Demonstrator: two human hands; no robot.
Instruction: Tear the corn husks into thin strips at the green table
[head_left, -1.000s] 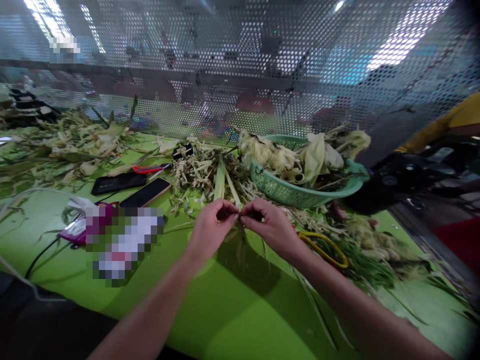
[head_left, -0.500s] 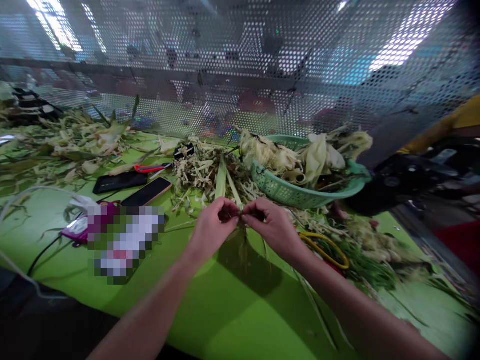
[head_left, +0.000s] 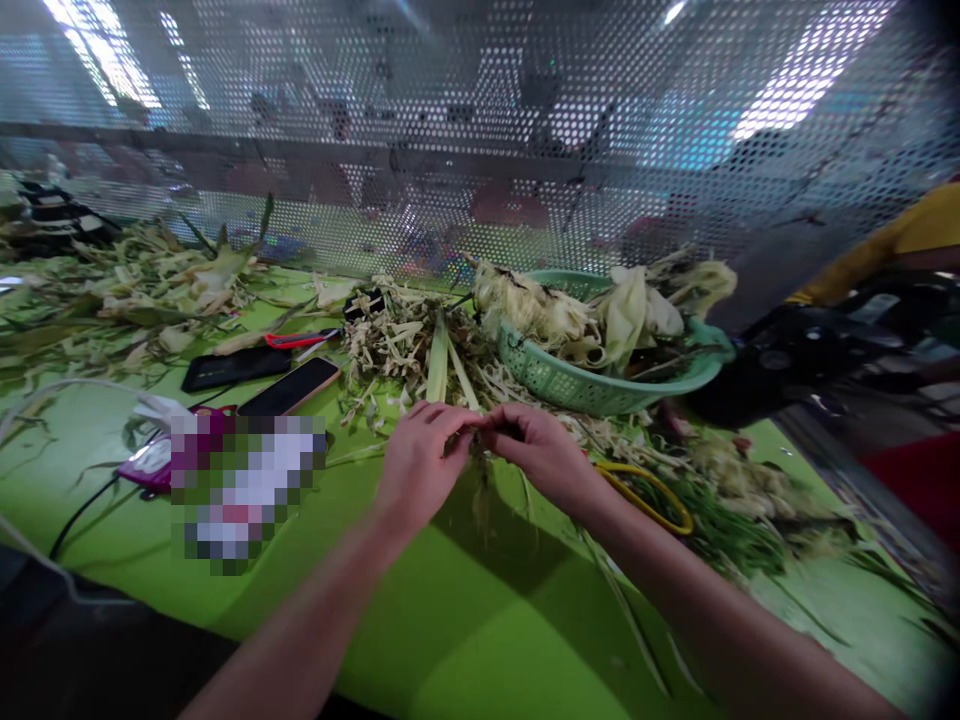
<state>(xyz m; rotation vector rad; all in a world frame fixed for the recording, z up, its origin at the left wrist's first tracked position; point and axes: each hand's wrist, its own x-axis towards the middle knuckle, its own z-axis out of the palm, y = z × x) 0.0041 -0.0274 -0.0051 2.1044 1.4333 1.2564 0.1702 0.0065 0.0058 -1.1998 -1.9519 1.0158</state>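
My left hand (head_left: 424, 462) and my right hand (head_left: 541, 455) meet at the middle of the green table (head_left: 420, 620), fingertips almost touching. Both are pinched on a thin plant strand bundle (head_left: 481, 490), whose fine ends hang down below the fingers. The exact spot gripped is hidden by the fingers. Just beyond the hands, a pale green flat leaf strip (head_left: 438, 360) and a narrower strip (head_left: 461, 378) run away toward a heap of shredded dry husk pieces (head_left: 390, 335).
A green basket (head_left: 600, 390) of husks and silk stands behind right. Left lie a black phone (head_left: 236, 368), another phone (head_left: 291, 388), red-handled scissors (head_left: 289, 340), a purple packet (head_left: 150, 462) and cables. A yellow loop (head_left: 652, 510) lies right. A person's yellow sleeve (head_left: 926, 220) shows far right.
My left hand has turned slightly, its fingers now more closed over the strands. My right hand has shifted little. The whole view has moved slightly.
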